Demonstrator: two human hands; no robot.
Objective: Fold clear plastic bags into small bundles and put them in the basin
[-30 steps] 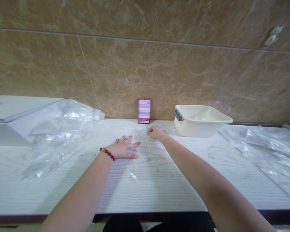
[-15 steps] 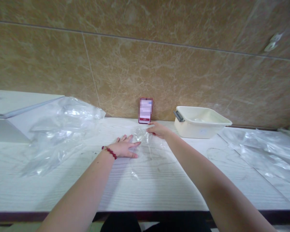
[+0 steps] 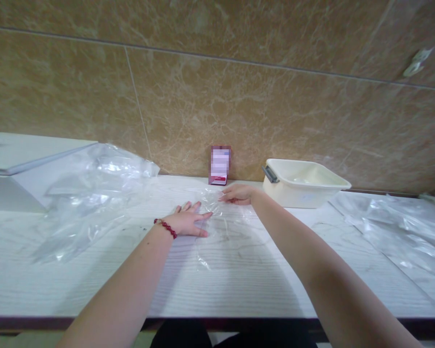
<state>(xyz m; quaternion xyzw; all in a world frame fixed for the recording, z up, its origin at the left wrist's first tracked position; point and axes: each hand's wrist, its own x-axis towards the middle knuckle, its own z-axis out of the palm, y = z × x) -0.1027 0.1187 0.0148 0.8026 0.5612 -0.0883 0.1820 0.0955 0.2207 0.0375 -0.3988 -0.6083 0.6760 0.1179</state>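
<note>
One thin piece of clear plastic film (image 3: 219,211) is lying at the centre of the frame, crinkling into bright creases at its upper end and almost disappearing against the pale table (image 3: 239,290) below. The left hand (image 3: 190,221) is resting palm down at the film's left side, fingers spread wide; the right hand (image 3: 237,194) is reaching to the creased end, fingers gathered narrowly, and whether they are pinching a fold I am not able to tell. The main risk is lying in that pairing: if the left hand is pressing too lightly, any tug could be dragging the whole film along; if it is pressing too hard, the thin material could be tearing. Because the edges are barely showing, fingertips could be missing them or catching two layers. Just above the right hand, a phone (image 3: 219,166) is leaning against the tiled wall (image 3: 239,106), and a careless knuckle could be tipping it. Farther right, a cream bin (image 3: 293,195) is standing near the right forearm (image 3: 304,241), where a swing could be nudging it. Toward the frame's left a plastic heap (image 3: 108,188) is slumping beside a white box (image 3: 32,150), and toward the right edge a second heap (image 3: 402,227) is spreading; the equally clear film could be getting mixed into either
</note>
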